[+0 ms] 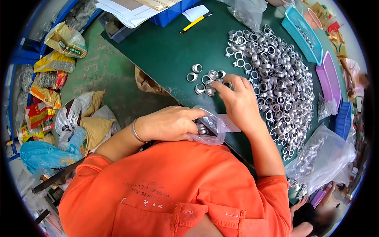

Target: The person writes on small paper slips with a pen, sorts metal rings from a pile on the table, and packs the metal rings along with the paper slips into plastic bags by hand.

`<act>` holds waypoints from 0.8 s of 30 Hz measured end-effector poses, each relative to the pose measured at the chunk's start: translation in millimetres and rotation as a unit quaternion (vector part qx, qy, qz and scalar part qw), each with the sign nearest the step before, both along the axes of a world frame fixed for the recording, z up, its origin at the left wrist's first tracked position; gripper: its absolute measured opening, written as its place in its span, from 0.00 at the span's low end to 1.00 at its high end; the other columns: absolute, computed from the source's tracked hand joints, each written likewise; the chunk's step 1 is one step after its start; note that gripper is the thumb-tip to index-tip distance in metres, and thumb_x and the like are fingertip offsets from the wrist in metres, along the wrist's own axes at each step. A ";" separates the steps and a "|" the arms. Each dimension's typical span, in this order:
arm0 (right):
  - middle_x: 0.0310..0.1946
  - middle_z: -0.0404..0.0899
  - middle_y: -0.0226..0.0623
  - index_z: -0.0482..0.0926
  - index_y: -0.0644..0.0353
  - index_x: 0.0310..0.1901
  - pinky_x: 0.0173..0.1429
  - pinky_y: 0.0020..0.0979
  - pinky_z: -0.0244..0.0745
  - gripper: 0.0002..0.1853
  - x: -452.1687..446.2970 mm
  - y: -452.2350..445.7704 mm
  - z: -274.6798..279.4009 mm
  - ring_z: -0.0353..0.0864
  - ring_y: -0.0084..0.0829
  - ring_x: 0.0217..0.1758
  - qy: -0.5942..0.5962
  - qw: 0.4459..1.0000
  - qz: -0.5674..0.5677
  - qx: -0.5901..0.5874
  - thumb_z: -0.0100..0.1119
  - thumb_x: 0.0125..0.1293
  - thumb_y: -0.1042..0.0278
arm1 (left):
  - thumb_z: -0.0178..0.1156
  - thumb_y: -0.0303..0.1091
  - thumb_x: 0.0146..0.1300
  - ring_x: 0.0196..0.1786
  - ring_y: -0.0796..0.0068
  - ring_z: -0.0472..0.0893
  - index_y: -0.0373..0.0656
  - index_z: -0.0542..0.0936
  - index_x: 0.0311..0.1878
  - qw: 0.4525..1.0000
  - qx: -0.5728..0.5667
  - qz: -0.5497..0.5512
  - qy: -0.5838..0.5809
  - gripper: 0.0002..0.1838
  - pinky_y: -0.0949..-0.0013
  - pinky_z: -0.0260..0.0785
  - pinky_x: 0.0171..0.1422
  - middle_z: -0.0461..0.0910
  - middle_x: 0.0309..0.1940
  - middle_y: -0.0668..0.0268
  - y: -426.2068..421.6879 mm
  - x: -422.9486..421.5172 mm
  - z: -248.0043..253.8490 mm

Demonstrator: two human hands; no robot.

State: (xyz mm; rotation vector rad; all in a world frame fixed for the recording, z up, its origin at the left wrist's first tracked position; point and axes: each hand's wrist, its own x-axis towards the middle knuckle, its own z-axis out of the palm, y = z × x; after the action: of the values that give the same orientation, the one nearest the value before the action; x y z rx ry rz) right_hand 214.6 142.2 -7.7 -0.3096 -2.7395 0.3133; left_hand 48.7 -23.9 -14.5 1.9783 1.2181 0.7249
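Note:
My left hand [169, 123] is closed on the rim of a clear plastic bag [216, 128] at the table's near edge. Several metal rings [201, 128] show inside the bag's mouth. Above and to the right, my right hand [241, 98] has its fingertips at a small group of silver rings [199, 89] on the green table; whether a ring is between the fingers is hidden. A large heap of the same rings [282, 79] lies to the right of my right hand. A pale pink slip [230, 123] lies beside the bag, under my right wrist.
Along the right stand a turquoise basket [302, 35], a purple tray [328, 77] and a filled plastic bag [321, 158]. A yellow pen [195, 23] lies near papers [132, 14] at the top. Sacks [92, 126] are on the floor at left. Other people are at the right edge.

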 end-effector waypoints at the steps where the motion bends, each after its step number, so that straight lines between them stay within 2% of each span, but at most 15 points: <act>1: 0.44 0.76 0.39 0.80 0.55 0.48 0.48 0.38 0.73 0.19 -2.2 0.5 -6.9 0.75 0.43 0.47 0.001 1.000 -0.010 -0.018 0.58 0.54 0.79 | 0.67 0.29 0.50 0.43 0.53 0.81 0.38 0.82 0.27 1.000 0.001 0.002 0.002 0.05 0.59 0.75 0.46 0.74 0.57 0.50 -0.7 0.0 -0.4; 4: 0.45 0.76 0.40 0.79 0.58 0.45 0.50 0.40 0.74 0.15 -2.8 1.8 -17.3 0.75 0.45 0.48 0.010 0.998 -0.033 -0.052 0.59 0.54 0.79 | 0.67 0.29 0.49 0.44 0.52 0.81 0.38 0.82 0.28 1.000 0.009 0.012 0.005 0.05 0.59 0.75 0.47 0.74 0.57 0.51 -2.9 0.1 -2.8; 6: 0.45 0.76 0.41 0.78 0.59 0.43 0.51 0.40 0.75 0.13 -0.4 6.1 -21.4 0.76 0.46 0.48 0.015 0.997 -0.046 -0.066 0.60 0.54 0.79 | 0.69 0.33 0.53 0.44 0.53 0.82 0.37 0.81 0.25 0.999 0.028 0.018 -0.003 0.10 0.61 0.76 0.46 0.75 0.57 0.50 -2.7 -0.2 -3.8; 8: 0.44 0.77 0.42 0.77 0.61 0.39 0.50 0.40 0.75 0.11 3.7 10.7 -25.8 0.76 0.46 0.47 0.026 0.996 -0.031 -0.084 0.63 0.54 0.78 | 0.69 0.33 0.53 0.44 0.53 0.82 0.37 0.80 0.25 1.000 0.020 0.017 0.002 0.10 0.61 0.76 0.46 0.75 0.57 0.50 -2.4 -0.3 -3.6; 9: 0.43 0.78 0.41 0.78 0.62 0.38 0.45 0.37 0.77 0.11 4.1 13.1 -26.9 0.79 0.42 0.42 0.054 0.996 -0.015 -0.064 0.66 0.53 0.78 | 0.69 0.33 0.53 0.44 0.53 0.82 0.37 0.80 0.25 1.000 0.013 0.014 0.009 0.10 0.60 0.76 0.46 0.75 0.57 0.50 -1.8 -0.4 -3.5; 10: 0.43 0.78 0.41 0.78 0.62 0.38 0.45 0.37 0.77 0.11 7.4 11.5 -25.7 0.79 0.42 0.42 0.053 0.997 -0.014 -0.063 0.66 0.53 0.78 | 0.69 0.33 0.53 0.44 0.53 0.82 0.37 0.80 0.25 1.000 0.014 0.014 0.008 0.10 0.60 0.76 0.46 0.75 0.57 0.50 -1.6 -0.4 -4.6; 12: 0.44 0.79 0.40 0.78 0.64 0.36 0.40 0.32 0.78 0.10 11.8 3.3 -10.2 0.80 0.37 0.38 0.053 0.957 -0.061 -0.279 0.69 0.53 0.79 | 0.68 0.29 0.48 0.43 0.52 0.81 0.38 0.82 0.26 1.000 0.010 0.011 -0.018 0.05 0.59 0.75 0.46 0.75 0.57 0.51 -1.0 -1.5 -7.9; 13: 0.43 0.80 0.40 0.78 0.64 0.36 0.37 0.28 0.77 0.11 12.8 2.7 -5.4 0.81 0.31 0.36 0.081 0.943 -0.017 -0.321 0.70 0.52 0.79 | 0.68 0.29 0.48 0.43 0.52 0.81 0.38 0.82 0.26 1.000 0.010 0.014 -0.019 0.05 0.59 0.75 0.46 0.75 0.57 0.51 -0.7 -2.5 -8.0; 14: 0.42 0.80 0.39 0.79 0.64 0.37 0.37 0.28 0.78 0.11 13.7 4.7 4.1 0.81 0.30 0.38 0.060 0.929 0.061 -0.361 0.71 0.53 0.78 | 0.67 0.28 0.48 0.43 0.52 0.81 0.38 0.81 0.26 1.000 -0.001 0.007 -0.028 0.05 0.59 0.75 0.46 0.74 0.57 0.50 -0.4 -3.4 -7.9; 16: 0.40 0.80 0.38 0.79 0.64 0.38 0.37 0.29 0.78 0.12 11.5 -3.3 21.9 0.81 0.31 0.38 -0.008 0.872 0.111 -0.477 0.72 0.53 0.76 | 0.67 0.28 0.48 0.43 0.52 0.81 0.38 0.81 0.26 0.999 -0.013 -0.002 -0.037 0.05 0.59 0.75 0.46 0.74 0.56 0.50 -0.3 -3.6 -6.6; 18: 0.36 0.78 0.42 0.79 0.63 0.42 0.37 0.33 0.79 0.13 5.3 -7.3 18.8 0.82 0.35 0.36 -0.028 0.935 0.039 -0.352 0.69 0.57 0.72 | 0.66 0.27 0.48 0.44 0.52 0.81 0.37 0.81 0.26 0.999 -0.028 0.001 -0.045 0.04 0.60 0.75 0.47 0.74 0.56 0.48 -0.1 -3.6 -4.5; 20: 0.38 0.79 0.43 0.79 0.62 0.44 0.37 0.34 0.78 0.14 -3.6 -10.0 2.4 0.83 0.37 0.34 -0.048 0.973 -0.051 -0.220 0.69 0.57 0.70 | 0.66 0.27 0.48 0.44 0.52 0.81 0.38 0.81 0.26 0.999 -0.011 0.003 -0.046 0.04 0.60 0.75 0.47 0.74 0.56 0.48 -0.9 -3.4 -9.1; 24: 0.35 0.80 0.43 0.80 0.62 0.43 0.35 0.34 0.78 0.14 -9.1 -6.6 -12.5 0.82 0.37 0.32 -0.061 0.978 -0.067 -0.188 0.68 0.55 0.72 | 0.66 0.27 0.49 0.45 0.52 0.81 0.37 0.82 0.26 0.999 0.007 0.011 -0.037 0.04 0.60 0.75 0.48 0.73 0.57 0.47 -3.8 -4.3 -9.1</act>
State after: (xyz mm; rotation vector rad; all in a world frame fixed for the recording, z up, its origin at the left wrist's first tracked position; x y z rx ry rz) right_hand 205.5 135.6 -20.1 -0.6301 -2.7471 0.8008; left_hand 44.4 -27.7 -23.6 1.9355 1.1956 0.8121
